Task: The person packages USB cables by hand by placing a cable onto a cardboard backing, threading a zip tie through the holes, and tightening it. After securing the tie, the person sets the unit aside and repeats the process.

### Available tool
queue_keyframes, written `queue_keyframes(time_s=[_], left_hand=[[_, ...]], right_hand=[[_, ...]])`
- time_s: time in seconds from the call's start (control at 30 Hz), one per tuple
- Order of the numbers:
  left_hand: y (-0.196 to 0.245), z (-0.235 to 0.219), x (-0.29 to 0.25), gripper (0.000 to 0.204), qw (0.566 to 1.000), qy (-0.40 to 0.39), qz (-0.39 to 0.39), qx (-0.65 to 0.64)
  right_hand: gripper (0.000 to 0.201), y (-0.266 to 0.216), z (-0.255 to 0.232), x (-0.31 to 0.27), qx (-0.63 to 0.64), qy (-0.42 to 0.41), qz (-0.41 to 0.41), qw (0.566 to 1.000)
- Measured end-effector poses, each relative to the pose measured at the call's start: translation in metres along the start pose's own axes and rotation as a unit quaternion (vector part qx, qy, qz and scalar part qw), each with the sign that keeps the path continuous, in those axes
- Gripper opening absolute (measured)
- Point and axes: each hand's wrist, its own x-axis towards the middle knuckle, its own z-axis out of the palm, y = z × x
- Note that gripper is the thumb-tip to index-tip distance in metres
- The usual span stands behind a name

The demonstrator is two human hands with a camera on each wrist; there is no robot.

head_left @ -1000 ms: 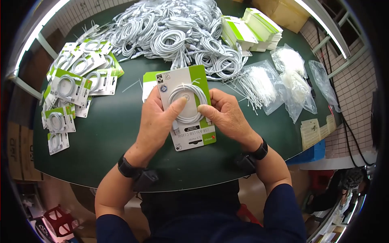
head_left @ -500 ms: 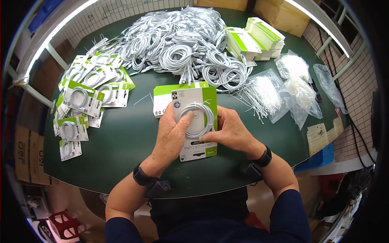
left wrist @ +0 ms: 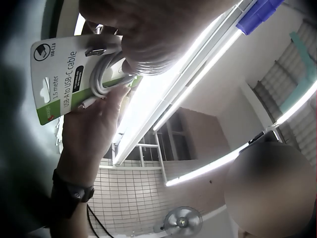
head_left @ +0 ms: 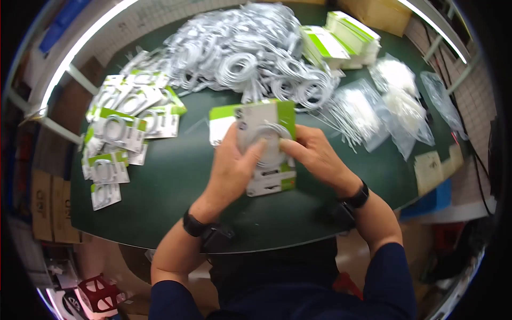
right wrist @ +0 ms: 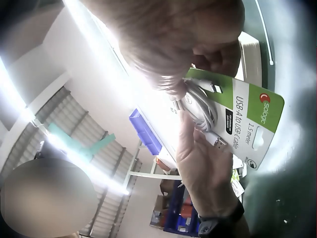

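Observation:
Both hands hold a white and green card [head_left: 256, 184] with a coiled white cable [head_left: 273, 156] on its front. My left hand [head_left: 230, 169] grips the card's left edge, thumb on the coil. My right hand [head_left: 320, 157] pinches its right edge, thumb also pressed on the coil. In the left wrist view, the printed card [left wrist: 57, 74] reads USB-A to USB-C cable; in the right wrist view a metal plug [right wrist: 218, 143] shows beside the left palm. A stack of cards [head_left: 221, 114] lies just behind the held card.
A large heap of coiled cables [head_left: 229, 48] fills the back of the green table [head_left: 176, 202]. Carded cables [head_left: 114, 128] are piled at the left. Blank card stacks [head_left: 341, 42] stand at the back right, near loose white ties [head_left: 346, 120] and plastic bags [head_left: 397, 96].
The head view has shifted and blurred. Both hands still hold the card with the coil, and the right thumb has moved up along the coil since half a second ago.

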Motion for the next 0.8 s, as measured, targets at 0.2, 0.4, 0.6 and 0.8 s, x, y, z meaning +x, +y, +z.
queue_keyframes(time_s=[0.2, 0.4, 0.6, 0.8], left_hand=[[0.010, -0.023, 0.001, 0.038, 0.924, -0.030, 0.157, 0.347], [0.028, -0.034, -0.007, 0.036, 0.987, -0.102, -0.073, 0.103], [0.056, -0.112, 0.017, 0.032, 0.996, 0.056, -0.058, 0.044], [0.094, -0.258, 0.060, 0.021, 0.925, 0.322, 0.133, -0.150]], right_hand=[[0.032, -0.004, 0.003, 0.001, 0.050, 0.028, -0.066, 0.996], [0.024, -0.002, 0.007, -0.004, 0.113, -0.003, -0.072, 0.991], [0.019, -0.009, 0.004, -0.003, 0.100, 0.005, -0.030, 0.995], [0.015, -0.005, 0.006, -0.002, 0.067, -0.013, 0.009, 0.998]])
